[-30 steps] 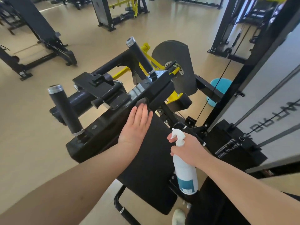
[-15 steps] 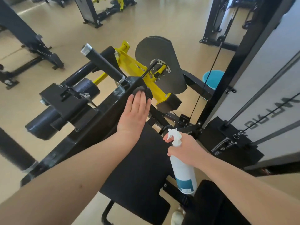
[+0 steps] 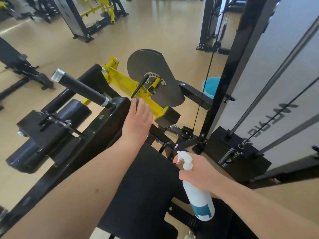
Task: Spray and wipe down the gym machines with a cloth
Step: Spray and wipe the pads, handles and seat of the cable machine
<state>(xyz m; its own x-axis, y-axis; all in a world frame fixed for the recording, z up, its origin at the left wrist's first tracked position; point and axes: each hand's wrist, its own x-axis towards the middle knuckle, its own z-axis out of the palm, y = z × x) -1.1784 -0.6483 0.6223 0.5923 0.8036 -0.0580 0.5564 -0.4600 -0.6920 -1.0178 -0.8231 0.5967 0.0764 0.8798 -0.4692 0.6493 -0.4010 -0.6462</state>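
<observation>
Black frame [image 3: 96, 130] mid-wipe: left hand [image 3: 138, 119], fingers flat for even pressure, presses cloth [image 3: 135, 102] at far end nr yellow arm [image 3: 124, 80]; right hand [image 3: 200, 168] grips bottle [image 3: 201, 197] near, prob. ready to respray.

One camera, worn on the head, looks forward and steeply down. Both forearms enter from the bottom edge and reach away from the lens. The left hand [image 3: 138, 118] is near the middle of the frame, and the right hand [image 3: 198, 171] is lower and to the right. The machine [image 3: 96, 128] sits close beneath, its pad [image 3: 146, 187] almost directly under the camera and its disc [image 3: 151, 75] a little farther out. Toward the top edge the view takes in the floor [image 3: 155, 31] and other machines [image 3: 96, 14] well away. A white panel [image 3: 276, 75] runs up the right side, very near. The lens is wide: straight posts lean and bow toward the edges, and the forearms loom large at the bottom.
</observation>
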